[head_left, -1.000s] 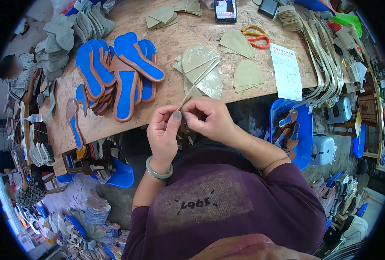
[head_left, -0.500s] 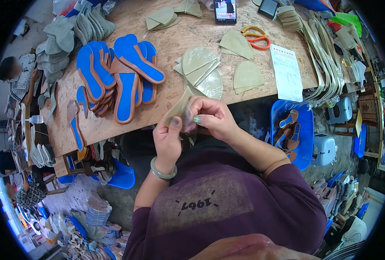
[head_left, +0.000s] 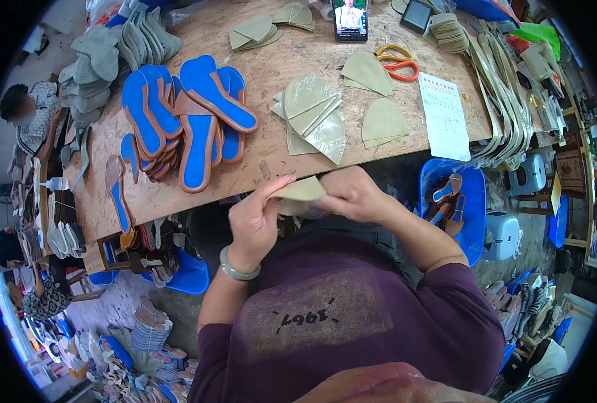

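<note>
Just off the table's front edge, my left hand (head_left: 253, 218) grips a pale olive sheet piece (head_left: 302, 191), its thumb and fingers closed round the left end. At the opposite end, my right hand (head_left: 356, 193) has its fingers closed on the same piece; its fingertips are partly hidden. The piece is bent between the hands. On the table beyond them lies a fanned pile of similar rounded pieces (head_left: 312, 106), some under shiny clear film. Further right are two smaller stacks, one nearer (head_left: 385, 122) and one farther (head_left: 367, 72).
Blue insoles with brown edging (head_left: 194, 148) are heaped at left on the wooden table (head_left: 244, 176). Scissors with orange and yellow handles (head_left: 400, 65), a paper slip (head_left: 444, 117) and a phone (head_left: 350, 20) lie around the pieces. A blue bin (head_left: 469, 228) holds sandal parts at right.
The piece has tipped from nearly upright to flatter, and both hands have turned with it. My right hand has moved slightly right, and my left hand slightly left and down.
</note>
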Motion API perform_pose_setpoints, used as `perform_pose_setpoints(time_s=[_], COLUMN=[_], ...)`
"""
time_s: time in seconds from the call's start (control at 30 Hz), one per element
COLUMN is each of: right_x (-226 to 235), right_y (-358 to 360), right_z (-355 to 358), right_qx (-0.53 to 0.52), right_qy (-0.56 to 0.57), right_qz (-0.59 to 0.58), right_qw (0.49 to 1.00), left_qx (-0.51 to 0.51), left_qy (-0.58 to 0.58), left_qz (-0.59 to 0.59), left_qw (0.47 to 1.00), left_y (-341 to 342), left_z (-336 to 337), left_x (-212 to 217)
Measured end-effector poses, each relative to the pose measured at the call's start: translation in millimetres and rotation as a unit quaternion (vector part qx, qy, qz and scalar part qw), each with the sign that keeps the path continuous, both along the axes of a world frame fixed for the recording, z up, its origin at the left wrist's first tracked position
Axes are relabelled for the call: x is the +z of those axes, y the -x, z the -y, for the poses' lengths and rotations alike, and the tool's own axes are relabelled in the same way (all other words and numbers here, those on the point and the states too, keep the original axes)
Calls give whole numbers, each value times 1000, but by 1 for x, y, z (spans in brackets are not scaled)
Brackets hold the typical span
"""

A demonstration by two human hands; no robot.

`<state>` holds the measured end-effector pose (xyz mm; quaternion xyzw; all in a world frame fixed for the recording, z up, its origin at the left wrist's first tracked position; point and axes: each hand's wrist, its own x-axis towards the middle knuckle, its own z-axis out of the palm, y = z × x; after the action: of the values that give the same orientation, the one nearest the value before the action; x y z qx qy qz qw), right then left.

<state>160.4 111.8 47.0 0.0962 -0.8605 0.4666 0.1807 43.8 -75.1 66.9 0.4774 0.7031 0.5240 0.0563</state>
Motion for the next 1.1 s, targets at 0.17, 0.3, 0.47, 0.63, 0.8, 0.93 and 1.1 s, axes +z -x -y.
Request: perform_pose_setpoints(time_s=[0.17,0.3,0.47,0.63,0.8,0.93,1.1], right_x=[-13,-64,-98,15,38,30,19], right_y=[-35,-84,-93,-45,-11,11,23], right_z=[-20,-65,-89,-21,5,22,42], right_qx=[37,-104,-268,-159,-138,-227,-67], right_qy=[66,198,-357,147,107,69,258], right_qz=[34,353,436,118,76,-115,-50], right_qw=[997,908,782,969,982,965,963], left_qx=[201,153,70,-100,32,125,36], left_qy=[119,-89,3,170,54,-118,-85], left_qz=[-41,229,190,143,18,-7,178], left_qw=[972,957,979,970,998,985,980], left_y=[16,57,19,-1,-4,-11,-27], left_z=[29,56,26,-3,-15,-10,-7], left_x=[13,22,9,21,13,6,-1])
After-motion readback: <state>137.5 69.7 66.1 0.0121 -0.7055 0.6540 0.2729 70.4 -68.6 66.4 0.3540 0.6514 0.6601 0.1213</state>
